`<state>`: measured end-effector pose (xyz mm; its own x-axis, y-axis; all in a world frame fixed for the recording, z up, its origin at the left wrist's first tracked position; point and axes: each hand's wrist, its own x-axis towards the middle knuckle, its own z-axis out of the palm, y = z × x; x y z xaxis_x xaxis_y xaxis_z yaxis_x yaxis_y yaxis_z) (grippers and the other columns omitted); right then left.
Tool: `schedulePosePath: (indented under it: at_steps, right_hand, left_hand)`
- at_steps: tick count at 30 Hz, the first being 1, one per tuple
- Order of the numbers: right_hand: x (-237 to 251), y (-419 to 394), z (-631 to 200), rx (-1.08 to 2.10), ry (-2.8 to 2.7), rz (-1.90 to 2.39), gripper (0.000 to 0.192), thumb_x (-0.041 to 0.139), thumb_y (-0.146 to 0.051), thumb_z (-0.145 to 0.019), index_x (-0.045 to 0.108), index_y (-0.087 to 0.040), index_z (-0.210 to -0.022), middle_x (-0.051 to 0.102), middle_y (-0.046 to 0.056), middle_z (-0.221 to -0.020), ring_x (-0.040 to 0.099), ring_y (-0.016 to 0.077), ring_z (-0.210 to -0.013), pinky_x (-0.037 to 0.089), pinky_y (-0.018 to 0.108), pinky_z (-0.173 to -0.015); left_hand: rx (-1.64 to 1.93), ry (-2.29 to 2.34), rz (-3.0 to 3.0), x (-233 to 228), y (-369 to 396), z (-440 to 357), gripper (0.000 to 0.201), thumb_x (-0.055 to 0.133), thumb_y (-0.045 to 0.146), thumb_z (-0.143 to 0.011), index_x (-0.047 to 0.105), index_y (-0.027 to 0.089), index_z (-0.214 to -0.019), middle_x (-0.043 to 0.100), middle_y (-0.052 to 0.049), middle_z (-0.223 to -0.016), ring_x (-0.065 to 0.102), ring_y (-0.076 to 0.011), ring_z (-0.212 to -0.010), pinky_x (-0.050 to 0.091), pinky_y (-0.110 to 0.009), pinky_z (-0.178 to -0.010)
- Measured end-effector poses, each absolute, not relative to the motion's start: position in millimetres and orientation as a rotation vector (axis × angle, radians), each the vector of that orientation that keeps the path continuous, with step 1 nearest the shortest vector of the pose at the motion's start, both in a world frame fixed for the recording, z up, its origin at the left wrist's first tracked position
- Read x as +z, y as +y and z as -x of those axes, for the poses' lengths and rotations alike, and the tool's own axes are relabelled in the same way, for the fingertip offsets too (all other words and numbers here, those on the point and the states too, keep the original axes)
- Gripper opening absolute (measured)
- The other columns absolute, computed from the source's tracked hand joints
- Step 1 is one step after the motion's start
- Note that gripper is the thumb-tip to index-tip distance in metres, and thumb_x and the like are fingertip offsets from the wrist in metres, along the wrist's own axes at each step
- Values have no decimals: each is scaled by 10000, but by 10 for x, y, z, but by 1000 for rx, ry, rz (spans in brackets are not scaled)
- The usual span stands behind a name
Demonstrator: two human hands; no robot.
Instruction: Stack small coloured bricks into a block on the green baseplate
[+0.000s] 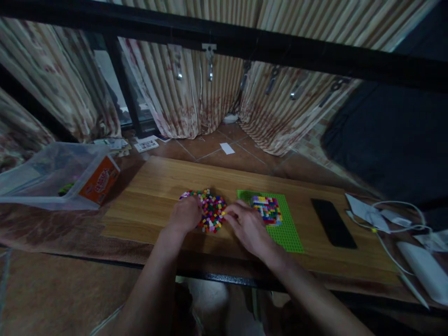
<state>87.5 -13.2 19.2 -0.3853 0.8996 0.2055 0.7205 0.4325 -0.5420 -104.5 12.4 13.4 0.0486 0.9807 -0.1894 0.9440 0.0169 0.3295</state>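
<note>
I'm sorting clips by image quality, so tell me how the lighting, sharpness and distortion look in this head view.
Head view: dim and underexposed, with a dark right edge; strong wide-angle bending curves the black bar and wooden board; the pile of coloured bricks and green baseplate read soft, and left hand and right hand are slightly blurred; no glare.

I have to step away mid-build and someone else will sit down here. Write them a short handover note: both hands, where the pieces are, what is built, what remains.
Left hand: resting on the left edge of the pile of loose bricks, fingers curled; whether it holds a piece cannot be told.
Right hand: fingertips at the pile's right edge, seemingly pinching a small piece.
Green baseplate: flat on the wooden board, right of the pile.
Done: a multicoloured block of bricks covers part of the baseplate's upper left.
Left: most of the baseplate is bare; many loose bricks remain.
Nearby: black phone to the right, clear plastic bin to the left.
</note>
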Motion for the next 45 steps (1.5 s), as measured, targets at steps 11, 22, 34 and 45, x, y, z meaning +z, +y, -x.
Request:
schedulePosePath:
  at_steps: [11, 22, 34, 45]
  right_hand:
    - [175, -302, -2208, 381, -1725, 1673, 185, 564, -340, -866, 671, -192, -836, 649, 58, -878, 609, 166, -683, 477, 301, -638]
    - [94, -305, -2221, 451, -1829, 1542, 134, 580, -272, -869, 700, -213, -866, 649, 62, -952, 629, 196, -874, 493, 330, -791]
    - [-42, -180, -2217, 295, -1984, 1549, 127, 580, -175, -857, 701, -213, -851, 627, 75, -1034, 628, 209, -939, 485, 347, -866]
    - [-77, -141, -2264, 509, -1824, 1573, 63, 612, -227, -819, 670, -204, -814, 642, 52, -941, 623, 185, -846, 484, 314, -740]
  left_hand:
    - [325, 1766, -2114, 223, 90, 507, 205, 467, 282, -904, 654, 197, -919, 714, -55, -842, 647, -177, -759, 412, -249, -652]
    - [525, 1519, -2196, 110, -20, -10, 154, 505, 245, -892, 619, 189, -979, 688, -62, -960, 651, -189, -853, 475, -272, -752]
    - [860, 1259, -2340, -31, -78, -206, 210, 549, 201, -884, 643, 216, -1071, 575, -68, -1223, 573, -210, -1115, 485, -369, -983]
    - [625, 1287, -2514, -17, -168, -289, 328, 591, 204, -852, 634, 231, -1176, 438, -108, -1412, 447, -305, -1222, 417, -489, -1008]
